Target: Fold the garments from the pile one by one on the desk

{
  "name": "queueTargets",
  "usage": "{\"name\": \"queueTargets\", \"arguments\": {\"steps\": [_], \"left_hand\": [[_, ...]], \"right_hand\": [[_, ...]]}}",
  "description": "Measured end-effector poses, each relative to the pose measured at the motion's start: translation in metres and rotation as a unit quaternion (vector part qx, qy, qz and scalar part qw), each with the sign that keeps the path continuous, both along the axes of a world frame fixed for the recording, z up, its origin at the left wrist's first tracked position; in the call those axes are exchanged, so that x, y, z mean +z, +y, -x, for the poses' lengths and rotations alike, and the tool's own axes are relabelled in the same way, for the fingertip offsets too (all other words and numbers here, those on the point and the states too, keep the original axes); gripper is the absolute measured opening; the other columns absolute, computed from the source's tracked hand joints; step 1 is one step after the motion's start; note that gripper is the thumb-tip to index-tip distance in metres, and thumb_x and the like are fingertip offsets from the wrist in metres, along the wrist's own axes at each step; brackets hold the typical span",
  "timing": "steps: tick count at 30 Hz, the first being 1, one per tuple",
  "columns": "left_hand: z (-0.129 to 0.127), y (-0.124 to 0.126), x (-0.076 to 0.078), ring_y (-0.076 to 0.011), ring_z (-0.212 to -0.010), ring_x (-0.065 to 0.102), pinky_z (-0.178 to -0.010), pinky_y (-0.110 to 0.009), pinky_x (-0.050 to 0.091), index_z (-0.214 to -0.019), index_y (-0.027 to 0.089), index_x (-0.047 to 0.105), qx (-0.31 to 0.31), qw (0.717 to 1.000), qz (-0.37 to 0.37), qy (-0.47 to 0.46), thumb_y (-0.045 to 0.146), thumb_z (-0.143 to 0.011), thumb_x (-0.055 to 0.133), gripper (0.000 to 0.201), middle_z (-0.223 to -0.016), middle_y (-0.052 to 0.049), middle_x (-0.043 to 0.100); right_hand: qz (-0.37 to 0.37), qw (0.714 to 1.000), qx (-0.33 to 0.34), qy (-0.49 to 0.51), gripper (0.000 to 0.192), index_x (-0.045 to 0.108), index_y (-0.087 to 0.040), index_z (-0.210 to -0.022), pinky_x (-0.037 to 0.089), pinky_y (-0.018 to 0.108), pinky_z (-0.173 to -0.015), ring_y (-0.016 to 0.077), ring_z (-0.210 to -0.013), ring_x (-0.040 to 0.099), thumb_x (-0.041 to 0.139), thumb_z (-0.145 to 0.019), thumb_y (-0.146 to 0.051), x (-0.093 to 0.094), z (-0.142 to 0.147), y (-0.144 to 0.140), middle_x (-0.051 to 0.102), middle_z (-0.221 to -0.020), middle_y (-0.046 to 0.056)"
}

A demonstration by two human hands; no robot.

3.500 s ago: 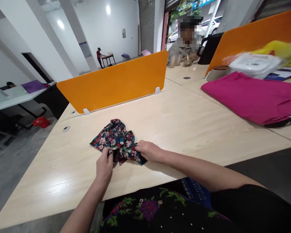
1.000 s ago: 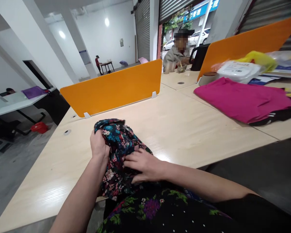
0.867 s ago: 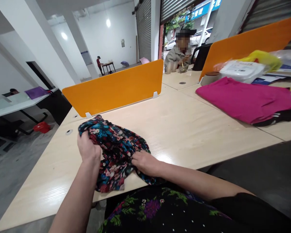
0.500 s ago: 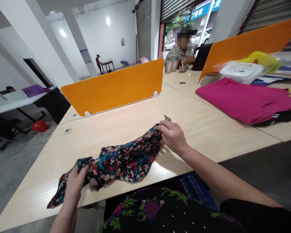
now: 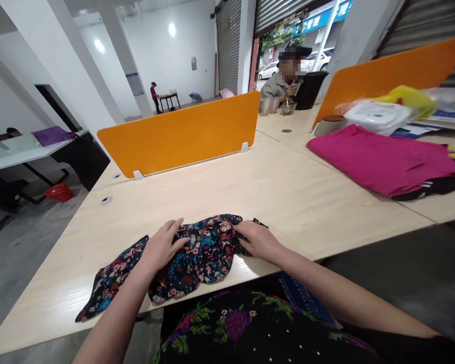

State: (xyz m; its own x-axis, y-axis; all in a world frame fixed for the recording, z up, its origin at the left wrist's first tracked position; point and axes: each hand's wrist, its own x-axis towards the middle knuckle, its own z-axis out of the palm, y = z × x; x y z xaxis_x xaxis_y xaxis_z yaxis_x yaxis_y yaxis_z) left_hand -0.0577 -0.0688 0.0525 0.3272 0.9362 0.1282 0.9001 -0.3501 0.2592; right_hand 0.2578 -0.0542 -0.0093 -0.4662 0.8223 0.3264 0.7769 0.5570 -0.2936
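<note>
Item: floral cloth (image 5: 182, 258), dark ground with small red, blue and white flowers, laid crumpled along the near edge of the pale wooden desk (image 5: 288, 197), its left end trailing toward the desk's front corner.

Step in hand (as judged): the cloth is being pressed flat and spread on the desk. It would be done well if the bunched middle were held down by one palm while the far end is drawn outward along the surface, so that folds are pulled out and not pushed into new creases; the left tail, which lies close to the edge, is best kept from sliding off.

Left hand (image 5: 162, 247): laid palm down on the middle of the cloth, fingers extended and slightly spread, tips pointing toward the right; the forearm comes in from the lower left.

Right hand (image 5: 258, 240): set on the right end of the cloth, fingers curled over the bunched fabric (whether a fold is pinched beneath them cannot be told); the arm reaches in from the lower right.

Also noted: orange divider panel (image 5: 182, 134) across the desk's far side; magenta garment (image 5: 379, 159) well apart to the right; a seated person (image 5: 284, 83) at the further desk.
</note>
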Motion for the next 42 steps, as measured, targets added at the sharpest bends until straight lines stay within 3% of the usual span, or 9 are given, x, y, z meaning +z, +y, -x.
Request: {"name": "queueTargets", "arguments": {"steps": [4, 10, 16, 20, 26, 30, 34, 38, 42], "left_hand": [[-0.006, 0.029, -0.020, -0.0261, -0.105, 0.058, -0.089, -0.036, 0.043, -0.127, 0.023, 0.052, 0.013, 0.996, 0.086, 0.023, 0.042, -0.086, 0.047, 0.045, -0.117, -0.011, 0.060], [-0.006, 0.035, -0.025, -0.0180, -0.073, 0.056, -0.068, -0.029, 0.043, -0.078, 0.023, 0.060, -0.030, 0.984, 0.157, -0.081, 0.028, -0.075, 0.052, 0.010, -0.074, 0.000, 0.058], [-0.018, 0.013, 0.031, -0.0199, -0.097, 0.055, -0.088, -0.032, 0.042, -0.075, 0.022, 0.057, 0.001, 0.952, -0.149, -0.268, 0.030, -0.080, 0.052, 0.010, -0.095, -0.005, 0.059], [-0.031, -0.001, 0.071, -0.0176, -0.085, 0.056, -0.080, -0.029, 0.043, -0.084, 0.022, 0.057, -0.008, 0.935, -0.134, -0.327, 0.030, -0.081, 0.053, 0.009, -0.088, -0.002, 0.061], [-0.052, -0.003, 0.039, -0.0158, -0.075, 0.053, -0.069, -0.028, 0.042, -0.085, 0.022, 0.055, -0.029, 0.955, 0.034, -0.292, 0.034, -0.083, 0.046, 0.015, -0.078, 0.001, 0.057], [-0.052, -0.002, 0.019, -0.0160, -0.072, 0.053, -0.064, -0.027, 0.042, -0.072, 0.021, 0.057, -0.039, 0.957, 0.050, -0.283, 0.035, -0.079, 0.054, 0.016, -0.073, 0.000, 0.057], [-0.054, -0.004, 0.033, -0.0130, -0.062, 0.051, -0.057, -0.025, 0.040, -0.067, 0.020, 0.059, -0.046, 0.943, 0.020, -0.329, 0.033, -0.076, 0.060, 0.016, -0.067, 0.001, 0.055], [-0.067, -0.011, 0.060, -0.0123, -0.051, 0.054, -0.053, -0.026, 0.043, -0.081, 0.019, 0.061, -0.011, 0.886, 0.035, -0.461, 0.038, -0.079, 0.060, 0.019, -0.061, 0.002, 0.056], [-0.090, -0.022, 0.066, -0.0176, -0.081, 0.065, -0.076, -0.032, 0.052, -0.105, 0.020, 0.056, 0.008, 0.848, -0.007, -0.530, 0.042, -0.080, 0.061, 0.034, -0.085, -0.003, 0.064]], "right_hand": [[-0.124, 0.988, -0.089, 0.001, 0.028, 0.063, -0.017, -0.099, 0.045, 0.031, -0.071, 0.0217, -0.081, 0.057, 0.044, -0.080, -0.008, 0.020, -0.026, 0.001, 0.063, -0.085, 0.008], [-0.279, 0.946, -0.162, -0.018, 0.031, 0.059, -0.013, -0.109, 0.043, 0.035, -0.079, 0.0264, -0.088, 0.053, 0.039, -0.085, -0.009, 0.054, -0.065, 0.012, 0.059, -0.090, 0.013], [-0.314, 0.922, -0.226, 0.006, 0.028, 0.061, -0.018, -0.098, 0.043, 0.031, -0.066, 0.0236, -0.077, 0.053, 0.040, -0.082, -0.009, 0.070, -0.084, 0.014, 0.054, -0.078, 0.008], [-0.405, 0.864, -0.268, 0.129, 0.037, 0.061, -0.019, -0.103, 0.045, 0.032, -0.073, 0.0235, -0.082, 0.055, 0.041, -0.074, -0.006, 0.104, -0.094, 0.011, 0.057, -0.085, 0.009], [-0.417, 0.863, -0.244, 0.146, 0.031, 0.061, -0.020, -0.095, 0.045, 0.032, -0.071, 0.0232, -0.080, 0.057, 0.042, -0.072, -0.010, 0.132, -0.097, 0.006, 0.062, -0.081, 0.009], [-0.428, 0.857, -0.233, 0.166, 0.030, 0.062, -0.019, -0.093, 0.046, 0.032, -0.072, 0.0221, -0.080, 0.059, 0.042, -0.073, -0.010, 0.136, -0.100, 0.000, 0.064, -0.081, 0.008], [-0.469, 0.820, -0.227, 0.236, 0.033, 0.066, -0.018, -0.093, 0.047, 0.033, -0.073, 0.0209, -0.079, 0.062, 0.044, -0.071, -0.007, 0.149, -0.108, -0.004, 0.066, -0.082, 0.006], [-0.516, 0.770, -0.180, 0.329, 0.035, 0.070, -0.018, -0.093, 0.048, 0.035, -0.077, 0.0194, -0.081, 0.064, 0.046, -0.072, -0.004, 0.169, -0.113, -0.012, 0.066, -0.082, 0.004], [-0.566, 0.724, -0.149, 0.364, 0.031, 0.069, -0.020, -0.096, 0.047, 0.037, -0.081, 0.0194, -0.087, 0.063, 0.051, -0.074, -0.007, 0.185, -0.102, -0.023, 0.066, -0.087, 0.002]]}}
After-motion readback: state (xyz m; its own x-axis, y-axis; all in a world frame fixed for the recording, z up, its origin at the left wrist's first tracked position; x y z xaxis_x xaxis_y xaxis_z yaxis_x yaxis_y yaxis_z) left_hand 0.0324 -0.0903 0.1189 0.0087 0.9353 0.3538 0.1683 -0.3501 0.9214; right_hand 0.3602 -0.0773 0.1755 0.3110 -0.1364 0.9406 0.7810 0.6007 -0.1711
